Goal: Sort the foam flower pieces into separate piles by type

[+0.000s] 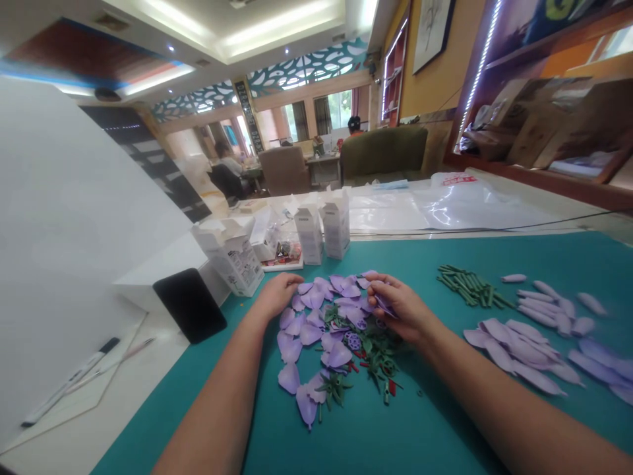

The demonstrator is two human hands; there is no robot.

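Observation:
A loose heap of purple plastic petals (310, 333) lies on the teal mat (198, 422) between my arms. My right hand (401, 307) is at the heap's far right edge, its fingers closed round several purple petals. At the far left edge, my left hand (277, 293) has its fingers bent together beside the petals; whatever may be between the tips is hidden. Green leafy pieces (380, 353) lie mixed into the heap's right side, with small red pieces (392, 388) among them. A purple openwork disc (353, 341) shows near the middle.
On the right lie green stem pieces (469, 287), pale lilac rounded pieces (539, 307), long pale petals (519, 353) and purple petals (606, 366). White boxes (310, 234) stand behind the heap. A black tablet-like slab (190, 305) leans at left. Clear plastic sheeting (445, 204) covers the back.

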